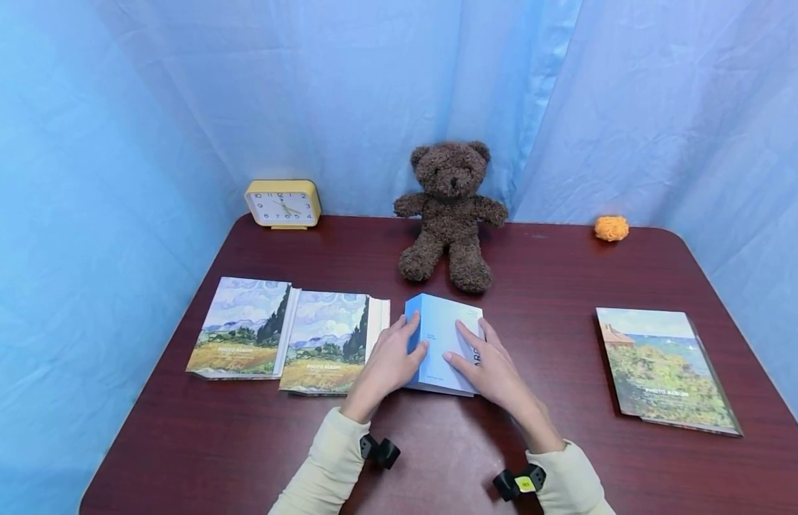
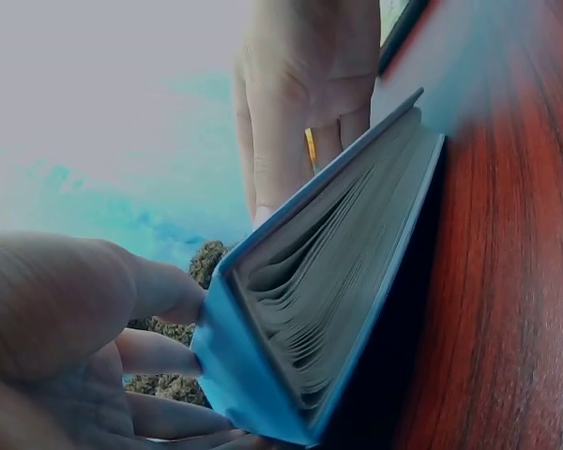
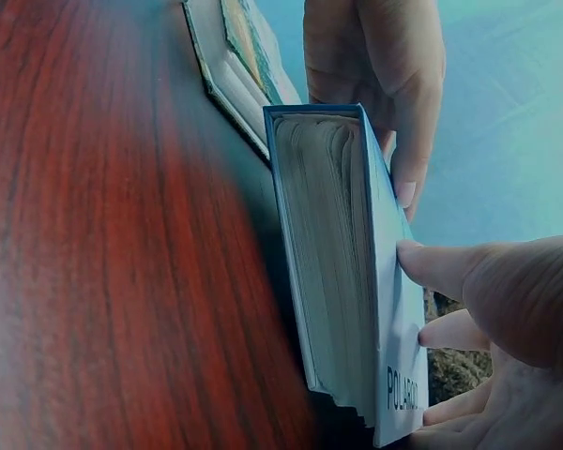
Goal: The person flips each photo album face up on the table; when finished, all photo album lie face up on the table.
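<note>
A thick album [image 1: 446, 343] with a pale cover and blue spine lies at the middle of the table, its page edges visible in the left wrist view. Along the blue spine [image 2: 249, 370], my left hand [image 1: 388, 361] rests its fingers, the thumb near the cover's edge. My right hand [image 1: 495, 365] touches the pale cover [image 3: 394, 309] with spread, fairly straight fingertips. Part of the cover's dark lettering is hidden by that hand. Left of the album are two photo albums with landscape covers, the nearer one [image 1: 328, 343] overlapping the farther one [image 1: 244, 329].
Another photo album [image 1: 663, 365] lies at the right, seemingly on top of a second one. A brown teddy bear [image 1: 450, 214] sits behind the pale album. A yellow clock [image 1: 283, 204] stands at the back left, an orange fuzzy ball [image 1: 611, 228] at the back right.
</note>
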Motion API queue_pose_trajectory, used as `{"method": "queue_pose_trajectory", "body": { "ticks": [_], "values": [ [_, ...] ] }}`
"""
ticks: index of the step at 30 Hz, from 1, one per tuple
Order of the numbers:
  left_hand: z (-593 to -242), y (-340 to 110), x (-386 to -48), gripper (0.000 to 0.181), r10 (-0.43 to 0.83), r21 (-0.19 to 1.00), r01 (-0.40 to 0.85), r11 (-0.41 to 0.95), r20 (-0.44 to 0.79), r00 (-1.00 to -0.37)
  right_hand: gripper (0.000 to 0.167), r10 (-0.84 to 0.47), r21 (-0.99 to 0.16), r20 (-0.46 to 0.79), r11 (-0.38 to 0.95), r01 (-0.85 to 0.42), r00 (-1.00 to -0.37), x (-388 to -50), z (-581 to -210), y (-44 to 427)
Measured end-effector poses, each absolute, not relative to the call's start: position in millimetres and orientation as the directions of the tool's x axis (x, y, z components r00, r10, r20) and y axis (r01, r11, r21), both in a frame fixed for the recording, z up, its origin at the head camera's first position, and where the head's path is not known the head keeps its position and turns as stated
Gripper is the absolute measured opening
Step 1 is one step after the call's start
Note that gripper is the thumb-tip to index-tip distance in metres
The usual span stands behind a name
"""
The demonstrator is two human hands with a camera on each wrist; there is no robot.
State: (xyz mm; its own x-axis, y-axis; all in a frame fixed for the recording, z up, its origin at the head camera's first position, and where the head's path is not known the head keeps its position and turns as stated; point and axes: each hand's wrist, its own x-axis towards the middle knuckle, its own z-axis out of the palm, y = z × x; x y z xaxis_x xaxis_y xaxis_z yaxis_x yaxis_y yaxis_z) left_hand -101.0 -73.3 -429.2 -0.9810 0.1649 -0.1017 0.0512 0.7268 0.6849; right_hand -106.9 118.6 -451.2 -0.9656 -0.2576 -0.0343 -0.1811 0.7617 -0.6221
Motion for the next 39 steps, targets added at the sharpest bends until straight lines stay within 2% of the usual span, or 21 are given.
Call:
{"method": "queue_pose_trajectory", "body": {
  "ticks": [8,19,25,27,34,39],
  "values": [
    [-435,-72,-103,0.057,0.246,0.651,0.120,0.750,-0.105,-0.964,0.064,-0.249,-0.576,-0.050,0.798,-0.176,-0.967,-106,-451,120],
    [-433,-74,-104,0.058,0.238,0.681,0.092,0.727,-0.124,-0.963,0.065,-0.251,-0.592,-0.031,0.785,-0.184,-0.968,-105,-450,123],
    [-432,-73,-105,0.059,0.188,0.708,0.049,0.705,-0.120,-0.975,0.066,-0.221,-0.609,-0.020,0.776,-0.163,-0.975,-107,-445,132],
    [-431,-71,-105,0.059,0.164,0.711,0.049,0.701,-0.093,-0.982,0.066,-0.212,-0.612,-0.027,0.776,-0.152,-0.977,-108,-443,138],
    [-425,-57,-106,0.051,0.098,0.724,0.173,0.668,0.145,-0.985,0.064,-0.183,-0.609,-0.014,0.781,-0.137,-0.983,-109,-437,166],
    [-421,-42,-107,0.049,0.103,0.754,0.182,0.631,0.151,-0.983,0.063,-0.156,-0.610,0.042,0.778,-0.149,-0.987,-108,-437,193]
  ]
}}
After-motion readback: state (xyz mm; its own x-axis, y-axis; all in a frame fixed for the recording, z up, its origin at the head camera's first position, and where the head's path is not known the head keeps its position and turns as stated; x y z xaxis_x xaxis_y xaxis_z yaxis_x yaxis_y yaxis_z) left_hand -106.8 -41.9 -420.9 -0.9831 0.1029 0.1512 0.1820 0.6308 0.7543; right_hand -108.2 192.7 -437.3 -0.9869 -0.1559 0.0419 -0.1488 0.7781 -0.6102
